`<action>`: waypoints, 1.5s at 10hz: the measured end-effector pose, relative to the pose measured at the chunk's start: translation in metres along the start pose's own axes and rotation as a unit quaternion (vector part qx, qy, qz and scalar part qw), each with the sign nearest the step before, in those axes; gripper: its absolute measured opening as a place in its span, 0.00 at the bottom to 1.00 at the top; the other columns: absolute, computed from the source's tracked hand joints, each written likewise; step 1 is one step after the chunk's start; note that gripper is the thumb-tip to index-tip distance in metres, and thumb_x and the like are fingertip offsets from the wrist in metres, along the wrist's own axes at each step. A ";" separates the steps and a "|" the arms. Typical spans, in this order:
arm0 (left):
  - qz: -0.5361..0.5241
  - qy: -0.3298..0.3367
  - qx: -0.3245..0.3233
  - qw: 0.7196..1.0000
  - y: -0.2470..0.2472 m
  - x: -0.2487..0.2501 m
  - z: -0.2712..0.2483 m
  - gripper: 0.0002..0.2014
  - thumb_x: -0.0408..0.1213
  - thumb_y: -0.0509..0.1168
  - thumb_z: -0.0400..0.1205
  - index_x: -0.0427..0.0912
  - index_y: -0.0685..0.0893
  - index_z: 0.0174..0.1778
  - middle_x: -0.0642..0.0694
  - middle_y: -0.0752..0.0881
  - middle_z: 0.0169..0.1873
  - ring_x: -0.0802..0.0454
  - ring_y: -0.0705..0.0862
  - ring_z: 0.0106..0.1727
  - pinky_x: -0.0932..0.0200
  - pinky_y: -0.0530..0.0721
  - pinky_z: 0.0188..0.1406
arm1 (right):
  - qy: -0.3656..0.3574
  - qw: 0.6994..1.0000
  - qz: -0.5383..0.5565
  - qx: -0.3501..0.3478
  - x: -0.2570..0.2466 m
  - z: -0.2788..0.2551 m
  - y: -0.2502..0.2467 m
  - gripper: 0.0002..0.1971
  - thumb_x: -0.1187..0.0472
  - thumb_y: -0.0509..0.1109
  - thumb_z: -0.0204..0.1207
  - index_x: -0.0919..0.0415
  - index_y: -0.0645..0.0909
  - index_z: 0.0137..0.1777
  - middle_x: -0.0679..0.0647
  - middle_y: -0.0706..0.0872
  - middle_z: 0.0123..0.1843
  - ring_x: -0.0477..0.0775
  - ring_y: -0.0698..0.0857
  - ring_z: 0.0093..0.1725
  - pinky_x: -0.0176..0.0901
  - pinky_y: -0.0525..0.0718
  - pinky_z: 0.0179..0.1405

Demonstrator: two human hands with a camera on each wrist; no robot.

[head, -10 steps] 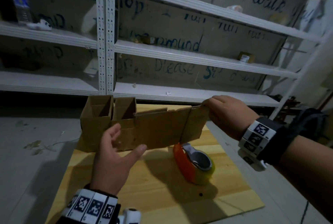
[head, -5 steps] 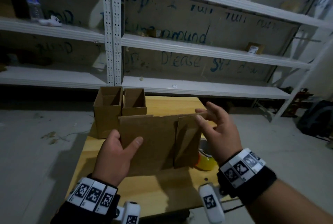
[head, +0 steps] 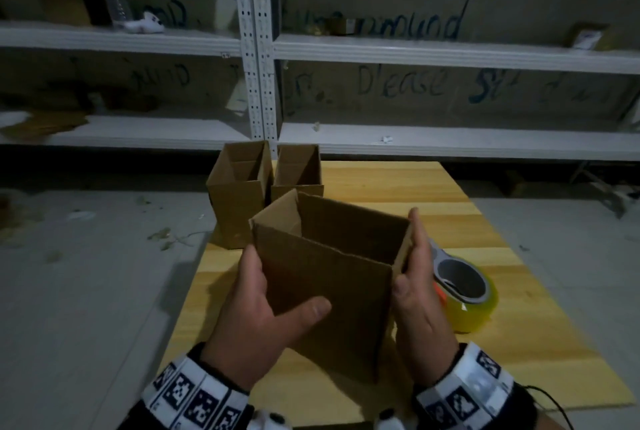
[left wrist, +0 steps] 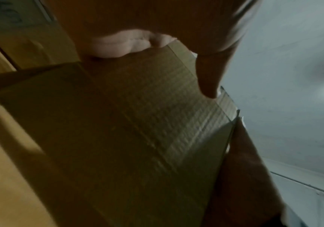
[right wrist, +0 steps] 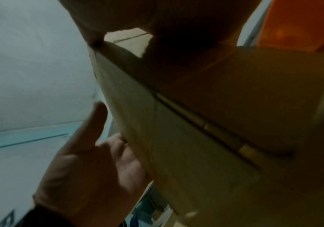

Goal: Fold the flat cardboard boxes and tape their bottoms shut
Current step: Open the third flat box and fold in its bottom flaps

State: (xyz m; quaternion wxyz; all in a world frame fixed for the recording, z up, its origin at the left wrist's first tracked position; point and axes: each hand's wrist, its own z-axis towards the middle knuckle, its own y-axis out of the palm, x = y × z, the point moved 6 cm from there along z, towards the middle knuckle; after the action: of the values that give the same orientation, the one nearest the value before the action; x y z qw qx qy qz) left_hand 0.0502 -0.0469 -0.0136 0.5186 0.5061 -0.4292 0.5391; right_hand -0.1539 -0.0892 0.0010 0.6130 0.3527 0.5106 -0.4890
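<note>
two hands hold one brown corrugated cardboard box [head: 332, 277] above the near part of the pale wooden bench [head: 398, 184]: left hand [head: 256, 312] grips its left wall, right hand [head: 415, 291] presses flat on its right wall. a moment ago it was a flat sheet; now it stands open as a tube, ready for bottom flaps. two folded brown boxes [head: 242, 197] stand far left, yellow tape roll [head: 464, 291] right.

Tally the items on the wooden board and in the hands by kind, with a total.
Cardboard boxes: 3. One is held between the left hand and right hand, opened into a tube; two stand open-topped at the board's far left, the left box and the right box.
Tape dispenser with roll: 1.
Total: 4.
</note>
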 end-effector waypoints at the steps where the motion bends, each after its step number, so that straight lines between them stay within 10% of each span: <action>1: -0.037 0.006 -0.030 0.999 0.010 0.002 -0.001 0.55 0.56 0.90 0.56 0.75 0.68 0.77 0.59 0.89 0.69 0.53 0.88 0.71 0.49 0.92 0.59 | 0.008 0.999 -0.013 -0.038 0.000 0.003 0.011 0.54 0.05 0.61 0.43 0.02 0.44 0.74 0.06 0.55 0.79 0.39 0.58 0.88 0.61 0.58 0.88; 3: 0.022 0.053 0.025 0.998 0.003 0.005 0.004 0.51 0.78 0.73 0.66 0.58 0.70 0.83 0.60 0.88 0.72 0.60 0.86 0.72 0.62 0.88 0.64 | -0.019 0.995 -0.083 -0.044 0.016 0.009 -0.002 0.57 0.07 0.60 0.54 0.24 0.55 0.86 0.39 0.61 0.92 0.50 0.59 0.92 0.58 0.61 0.90; 4: 0.013 -0.010 0.127 0.992 -0.017 -0.009 0.006 0.48 0.86 0.58 0.70 0.59 0.79 0.81 0.45 0.87 0.75 0.45 0.83 0.78 0.35 0.79 0.78 | 0.004 0.997 -0.080 -0.011 0.001 0.005 -0.007 0.42 0.16 0.54 0.72 0.19 0.47 0.87 0.29 0.50 0.92 0.37 0.51 0.91 0.54 0.51 0.91; 6: -0.169 -0.030 0.125 0.977 -0.003 0.007 0.012 0.17 0.51 0.62 0.85 0.50 0.86 0.66 0.39 0.94 0.60 0.39 0.88 0.70 0.40 0.84 0.64 | 0.015 0.997 -0.074 0.018 -0.012 -0.001 -0.018 0.23 0.42 0.52 0.93 0.22 0.61 0.85 0.27 0.69 0.86 0.27 0.70 0.82 0.56 0.76 0.83; 7: -0.215 -0.027 0.083 0.973 0.005 0.016 0.012 0.18 0.43 0.62 0.84 0.50 0.85 0.70 0.37 0.93 0.63 0.39 0.90 0.65 0.36 0.85 0.64 | 0.036 0.992 -0.116 0.016 -0.008 -0.005 -0.019 0.23 0.47 0.44 0.95 0.15 0.66 0.79 0.29 0.67 0.87 0.15 0.66 0.77 0.58 0.75 0.83; 9: -0.115 0.029 0.073 0.990 -0.001 0.027 0.009 0.19 0.35 0.61 0.83 0.63 0.93 0.54 0.46 0.95 0.58 0.44 0.92 0.59 0.42 0.87 0.59 | 0.018 0.985 -0.173 -0.003 -0.005 -0.011 -0.020 0.36 0.10 0.34 0.64 0.06 0.60 0.74 0.25 0.51 0.86 0.29 0.49 0.86 0.59 0.49 0.87; 10: 0.047 0.141 0.092 0.985 -0.007 0.036 0.002 0.18 0.39 0.58 0.91 0.67 0.90 0.59 0.54 0.92 0.64 0.48 0.91 0.66 0.45 0.87 0.60 | -0.012 0.976 -0.217 -0.012 -0.010 -0.009 -0.022 0.40 0.09 0.36 0.62 0.10 0.67 0.74 0.29 0.56 0.86 0.21 0.49 0.83 0.54 0.61 0.82; 12: 0.225 0.267 0.083 0.933 -0.009 0.045 -0.005 0.29 0.70 0.52 0.86 0.56 0.85 0.69 0.51 0.85 0.74 0.56 0.86 0.73 0.59 0.87 0.65 | -0.016 0.972 -0.234 0.000 -0.007 -0.003 -0.026 0.38 0.11 0.35 0.67 0.12 0.65 0.76 0.47 0.67 0.90 0.40 0.52 0.91 0.72 0.56 0.86; 15: 0.221 0.276 0.075 0.932 -0.005 0.046 -0.005 0.26 0.67 0.60 0.85 0.52 0.86 0.67 0.44 0.82 0.77 0.60 0.83 0.74 0.69 0.85 0.65 | -0.022 0.975 -0.220 -0.017 -0.009 -0.001 -0.026 0.39 0.10 0.39 0.65 0.11 0.60 0.78 0.41 0.63 0.88 0.25 0.54 0.83 0.54 0.60 0.78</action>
State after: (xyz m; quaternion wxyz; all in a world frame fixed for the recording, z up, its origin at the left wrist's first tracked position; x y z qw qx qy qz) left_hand 0.0574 -0.0354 0.0306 0.4453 0.2670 -0.3282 0.7891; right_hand -0.1790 -0.0931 0.0115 0.5070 0.2106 0.5704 -0.6110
